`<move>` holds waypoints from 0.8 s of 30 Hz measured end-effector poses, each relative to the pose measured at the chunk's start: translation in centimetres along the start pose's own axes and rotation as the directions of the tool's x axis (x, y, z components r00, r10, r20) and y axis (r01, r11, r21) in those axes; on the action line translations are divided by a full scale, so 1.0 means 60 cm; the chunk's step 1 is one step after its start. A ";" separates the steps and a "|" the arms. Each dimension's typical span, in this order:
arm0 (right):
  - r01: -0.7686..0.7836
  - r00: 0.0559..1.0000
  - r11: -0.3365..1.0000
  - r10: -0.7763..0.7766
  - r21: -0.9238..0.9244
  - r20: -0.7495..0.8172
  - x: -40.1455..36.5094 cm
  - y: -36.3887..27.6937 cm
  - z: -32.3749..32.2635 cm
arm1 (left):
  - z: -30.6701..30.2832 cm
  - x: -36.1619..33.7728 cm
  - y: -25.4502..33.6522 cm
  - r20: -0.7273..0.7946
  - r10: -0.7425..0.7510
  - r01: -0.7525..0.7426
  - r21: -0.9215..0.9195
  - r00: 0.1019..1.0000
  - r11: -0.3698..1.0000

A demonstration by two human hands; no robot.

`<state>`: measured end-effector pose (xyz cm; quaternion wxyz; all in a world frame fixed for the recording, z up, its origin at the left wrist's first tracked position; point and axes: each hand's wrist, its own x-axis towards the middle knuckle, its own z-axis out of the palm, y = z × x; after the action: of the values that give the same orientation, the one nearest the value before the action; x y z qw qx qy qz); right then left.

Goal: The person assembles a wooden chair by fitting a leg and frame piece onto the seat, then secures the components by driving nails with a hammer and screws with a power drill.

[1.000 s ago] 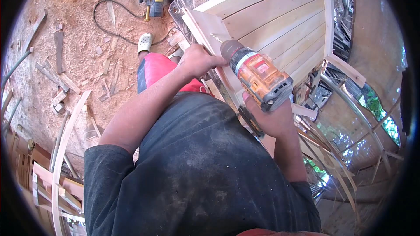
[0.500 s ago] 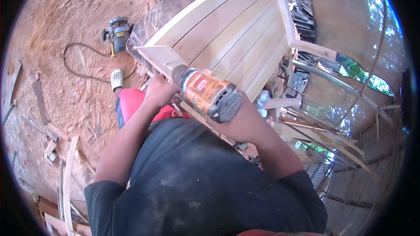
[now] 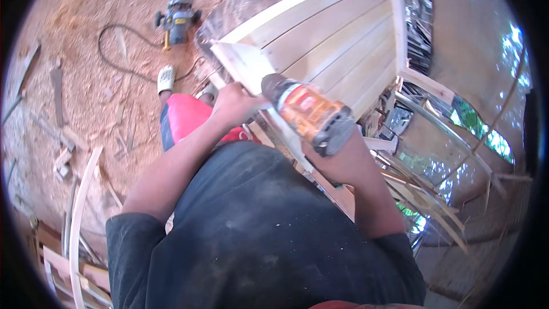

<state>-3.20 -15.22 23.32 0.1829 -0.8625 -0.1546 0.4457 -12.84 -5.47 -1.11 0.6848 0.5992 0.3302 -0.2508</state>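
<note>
The right hand [image 3: 343, 163] is clamped around the grip of the orange and grey cordless drill [image 3: 309, 115]. The drill looks rigid and back-heavy, so it is best held by that grip. Its nose meets the pale wooden edge board [image 3: 243, 68], a stiff, light strip on which the left hand [image 3: 233, 105] curls shut. Beyond stand a pale plank panel [image 3: 331, 40] and a grey and yellow corded router [image 3: 177, 18] on the sawdust floor [image 3: 86, 34].

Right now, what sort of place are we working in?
Probably an open-air carpentry yard: sawdust-covered ground littered with offcuts, a corded router lying on it, and a plank panel with the right hand holding a drill against it.
</note>
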 end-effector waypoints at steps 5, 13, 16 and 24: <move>-0.088 0.995 0.995 0.089 -0.038 0.034 0.002 -0.014 -0.003 | -0.002 -0.004 0.004 0.019 0.014 -0.013 -0.064 1.000 0.998; -0.125 0.989 0.987 0.132 -0.102 0.064 0.010 -0.037 -0.015 | -0.008 -0.006 0.007 0.074 -0.029 0.035 -0.087 0.997 0.996; -0.076 0.986 0.974 0.105 -0.213 0.129 0.017 -0.042 -0.021 | -0.012 -0.009 0.014 0.060 -0.033 0.037 -0.072 0.998 0.997; -0.100 0.980 0.974 0.131 -0.203 0.147 0.027 -0.062 -0.026 | -0.005 0.000 0.006 0.069 -0.043 0.045 -0.041 0.997 0.998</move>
<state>-1.37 -11.53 24.69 0.0583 -0.8455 -0.1610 0.5058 -12.63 -5.12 -0.93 0.7025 0.5683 0.3251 -0.2790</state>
